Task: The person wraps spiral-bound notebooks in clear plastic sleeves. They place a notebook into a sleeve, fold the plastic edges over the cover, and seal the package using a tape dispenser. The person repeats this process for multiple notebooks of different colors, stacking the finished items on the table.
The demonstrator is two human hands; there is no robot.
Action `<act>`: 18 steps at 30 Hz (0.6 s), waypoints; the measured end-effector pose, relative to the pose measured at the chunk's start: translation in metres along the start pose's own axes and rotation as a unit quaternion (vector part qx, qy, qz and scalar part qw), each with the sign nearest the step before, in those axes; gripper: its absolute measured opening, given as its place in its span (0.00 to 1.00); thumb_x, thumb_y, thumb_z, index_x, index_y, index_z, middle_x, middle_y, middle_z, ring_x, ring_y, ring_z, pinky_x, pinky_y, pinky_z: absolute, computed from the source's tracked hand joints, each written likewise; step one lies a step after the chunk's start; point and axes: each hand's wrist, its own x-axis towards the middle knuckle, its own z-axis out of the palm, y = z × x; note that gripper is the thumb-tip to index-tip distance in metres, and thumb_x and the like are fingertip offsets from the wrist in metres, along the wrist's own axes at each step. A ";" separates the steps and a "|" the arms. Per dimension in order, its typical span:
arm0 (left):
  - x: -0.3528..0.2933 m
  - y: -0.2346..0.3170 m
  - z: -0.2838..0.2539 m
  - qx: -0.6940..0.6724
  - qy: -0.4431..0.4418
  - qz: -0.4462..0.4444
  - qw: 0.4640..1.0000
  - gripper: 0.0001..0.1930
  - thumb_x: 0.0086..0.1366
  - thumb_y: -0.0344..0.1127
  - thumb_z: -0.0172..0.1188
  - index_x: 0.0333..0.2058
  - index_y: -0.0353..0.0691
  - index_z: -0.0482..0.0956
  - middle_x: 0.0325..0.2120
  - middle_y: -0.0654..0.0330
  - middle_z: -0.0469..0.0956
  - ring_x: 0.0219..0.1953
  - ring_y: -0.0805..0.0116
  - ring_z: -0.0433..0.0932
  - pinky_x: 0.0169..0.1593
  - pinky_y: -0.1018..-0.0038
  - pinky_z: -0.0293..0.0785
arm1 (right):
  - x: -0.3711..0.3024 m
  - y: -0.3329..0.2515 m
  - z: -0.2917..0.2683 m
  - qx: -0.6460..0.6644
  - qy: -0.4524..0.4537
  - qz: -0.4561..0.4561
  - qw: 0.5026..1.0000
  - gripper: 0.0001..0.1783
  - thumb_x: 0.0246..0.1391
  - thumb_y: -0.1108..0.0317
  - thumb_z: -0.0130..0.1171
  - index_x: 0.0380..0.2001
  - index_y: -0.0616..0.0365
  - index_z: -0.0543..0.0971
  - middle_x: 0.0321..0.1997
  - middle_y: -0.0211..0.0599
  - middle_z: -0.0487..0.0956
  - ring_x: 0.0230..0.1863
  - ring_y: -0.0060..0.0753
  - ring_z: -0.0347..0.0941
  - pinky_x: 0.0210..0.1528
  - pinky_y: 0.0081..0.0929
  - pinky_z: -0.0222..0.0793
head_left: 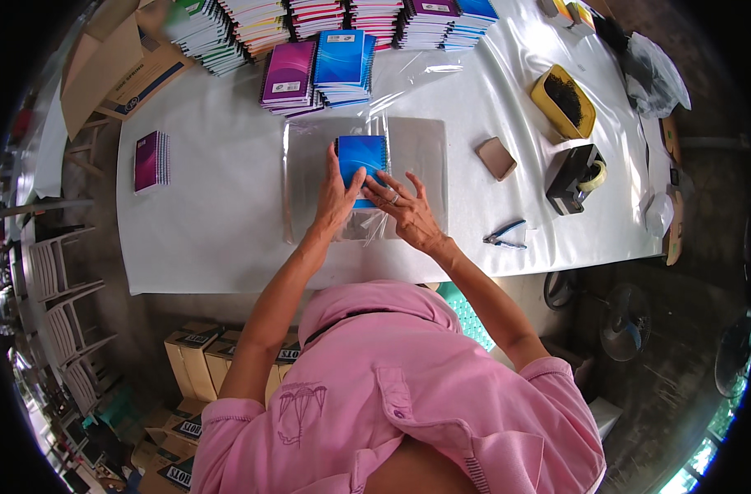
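A blue spiral notebook (363,154) lies in front of me, its coil along the right side. My left hand (337,196) grips it by the left edge, with the thumb on the cover. Across the lower right of the cover rest the outstretched fingers of my right hand (404,212), which wears a ring. Clear plastic film (303,177) spreads under and around the notebook, wrinkled below it. A grey rectangular pad (429,156) shows beneath the film. Whether more notebooks lie under the top one is hard to see.
Stacks of purple notebooks (288,72) and blue notebooks (340,62) stand beyond, with several taller stacks behind. A small purple stack (151,160) sits left. Rightward are a yellow container (564,103), a tape dispenser (574,181), a brown block (497,158) and pliers (507,235).
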 end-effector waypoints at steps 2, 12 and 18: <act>0.000 0.000 0.001 0.002 -0.001 0.010 1.000 0.38 0.69 0.47 0.50 0.66 0.31 0.43 0.64 0.36 0.51 0.64 0.41 0.58 0.63 0.61 0.60 | 0.000 0.000 -0.004 -0.016 -0.015 -0.006 1.000 0.41 0.43 0.86 0.50 0.61 0.37 0.70 0.69 0.17 0.62 0.72 0.26 0.51 0.71 0.56 0.37; 0.002 -0.003 0.002 0.024 0.025 0.022 0.999 0.37 0.69 0.47 0.49 0.66 0.33 0.44 0.64 0.37 0.52 0.63 0.39 0.60 0.61 0.59 0.64 | -0.004 0.007 -0.008 -0.025 -0.021 -0.027 0.999 0.39 0.43 0.86 0.48 0.60 0.40 0.70 0.68 0.17 0.63 0.72 0.28 0.51 0.71 0.57 0.37; 0.003 -0.009 -0.001 0.025 0.017 0.028 0.999 0.36 0.70 0.46 0.48 0.66 0.33 0.43 0.65 0.39 0.49 0.64 0.40 0.57 0.64 0.60 0.59 | 0.001 -0.005 -0.009 -0.039 -0.016 -0.022 0.999 0.38 0.42 0.84 0.49 0.58 0.43 0.72 0.69 0.20 0.61 0.70 0.27 0.53 0.69 0.56 0.42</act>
